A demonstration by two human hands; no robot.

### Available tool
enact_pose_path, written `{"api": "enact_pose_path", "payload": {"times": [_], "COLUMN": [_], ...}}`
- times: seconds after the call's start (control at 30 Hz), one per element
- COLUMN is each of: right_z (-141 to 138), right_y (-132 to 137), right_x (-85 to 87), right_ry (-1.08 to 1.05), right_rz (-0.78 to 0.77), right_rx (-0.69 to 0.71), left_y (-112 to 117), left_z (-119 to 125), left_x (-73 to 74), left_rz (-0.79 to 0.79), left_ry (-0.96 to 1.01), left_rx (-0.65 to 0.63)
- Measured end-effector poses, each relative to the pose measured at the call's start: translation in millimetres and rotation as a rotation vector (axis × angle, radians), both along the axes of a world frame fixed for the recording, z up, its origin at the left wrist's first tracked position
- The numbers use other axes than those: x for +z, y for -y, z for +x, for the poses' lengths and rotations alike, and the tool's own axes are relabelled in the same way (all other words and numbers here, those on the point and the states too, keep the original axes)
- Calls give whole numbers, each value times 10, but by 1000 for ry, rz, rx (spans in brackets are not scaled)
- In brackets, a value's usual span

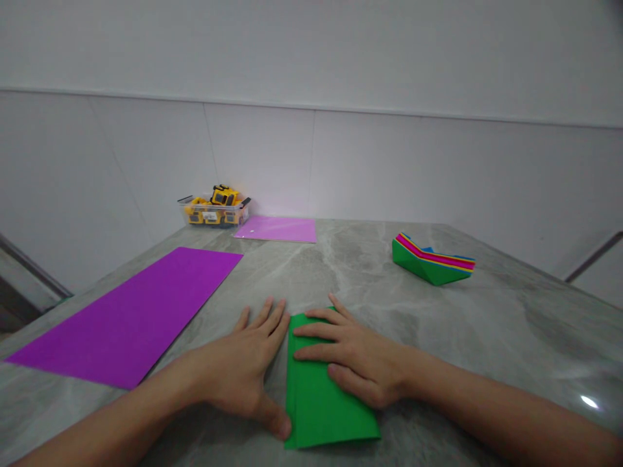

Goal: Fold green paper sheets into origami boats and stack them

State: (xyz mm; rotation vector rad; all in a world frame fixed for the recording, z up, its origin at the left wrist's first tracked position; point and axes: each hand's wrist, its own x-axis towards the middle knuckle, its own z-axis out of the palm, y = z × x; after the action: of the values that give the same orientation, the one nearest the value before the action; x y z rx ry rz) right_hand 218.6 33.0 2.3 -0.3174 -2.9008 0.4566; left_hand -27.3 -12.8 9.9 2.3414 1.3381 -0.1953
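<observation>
A folded sheet of green paper [326,412] lies flat on the table in front of me, with a crease running along its left side. My right hand [355,357] rests on its upper part, fingers spread and pointing left, holding nothing between them. Along the paper's left edge lies my left hand [248,370], palm down and open. Its thumb touches the lower left corner of the green paper, and its fingertips reach the upper left corner.
A large purple sheet [141,311] lies on the grey marbled table [350,259] at left. Nested folded paper boats [433,263], green outermost, stand at right. Near the wall are a clear plastic box [214,213] of yellow toy vehicles and a pack of pinkish-purple paper [280,229].
</observation>
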Motion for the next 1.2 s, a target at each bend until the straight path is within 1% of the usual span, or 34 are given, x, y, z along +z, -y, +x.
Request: {"api": "enact_pose_path", "payload": {"times": [0.13,0.3,0.5,0.57,0.63,0.7,0.77,0.83,0.9,0.97,1.07,1.2], "right_z": [-37,-72,-82,-86,-95,-108,-118,-120,-116,-112,-111,-107], "right_y": [-7,-10,-12,11,56,118,179,223,241,239,221,201], "right_x": [1,1,-6,-19,-44,-78,-113,-136,-140,-127,-103,-100], "right_ry": [-6,9,5,-8,-5,15,42,75,111,144,171,173], "right_rz": [-7,-4,-3,-11,-12,-22,-71,-137,-175,-179,-176,-180], "right_rx": [3,16,24,-16,-106,-260,-433,-535,-547,-530,-522,-516], "left_y": [-5,-7,-29,-30,-27,-22,-14,-4,3,-1,-45,-157], "left_z": [2,24,40,41,44,52,65,76,76,58,2,-51], "left_x": [-5,23,30,33,45,66,92,117,133,134,94,-18], "left_rz": [12,-13,-16,-13,-11,-20,-38,-47,-45,-40,-6,97], "left_ry": [12,-9,26,24,11,-23,-62,-85,-94,-95,-64,-13], "left_rx": [-3,5,4,1,-8,-6,2,7,15,24,62,262]}}
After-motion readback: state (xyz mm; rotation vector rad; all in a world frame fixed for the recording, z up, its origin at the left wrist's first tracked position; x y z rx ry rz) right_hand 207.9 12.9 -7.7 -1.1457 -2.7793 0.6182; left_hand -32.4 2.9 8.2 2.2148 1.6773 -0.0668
